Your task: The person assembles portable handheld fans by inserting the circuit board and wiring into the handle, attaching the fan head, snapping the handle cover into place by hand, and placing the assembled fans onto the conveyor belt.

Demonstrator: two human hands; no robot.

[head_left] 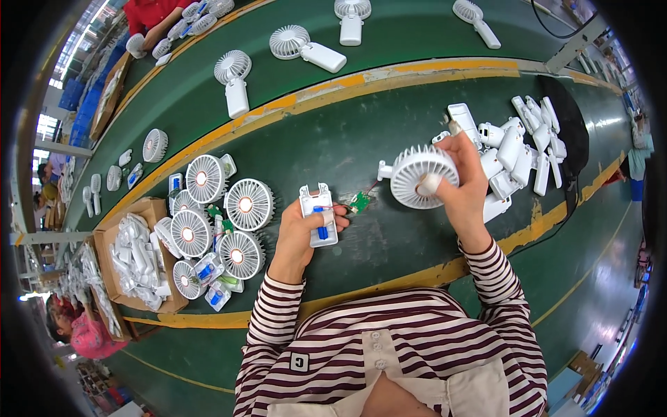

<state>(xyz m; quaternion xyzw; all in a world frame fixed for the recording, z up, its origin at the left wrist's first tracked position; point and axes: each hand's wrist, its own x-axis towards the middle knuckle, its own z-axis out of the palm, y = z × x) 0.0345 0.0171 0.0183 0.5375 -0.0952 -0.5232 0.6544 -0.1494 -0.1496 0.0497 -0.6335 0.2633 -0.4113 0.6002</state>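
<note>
I am noting a white fan head (422,177) over the green worktable (375,260), its short neck (384,170) pointing left. The right hand (462,177) is pinching it from the right, thumb lying across the hub; the finger contact behind the rim is escaping my view.

Left of the fan head and closer to the torso, the left hand (295,233) is gripping an open white handle shell (310,203), its thumb lying across the blue cell (322,228) inside. The shell's long axis is running away from the torso, pronged end foremost, so the neck is pointing roughly crosswise to it, from beyond and to the right. Between fan head and shell, a green circuit board (360,202) is sitting on thin wires; I am not managing to tell whether it is touching the table.

Right of the fan head, loose white casings (511,149) are lying heaped. Well to its left, more fan heads (248,204) are standing clustered, and past those a carton (178,278) is holding white parts (135,257). Beyond the fan head, a green belt (403,42) is bearing fans with handles (231,76).
</note>
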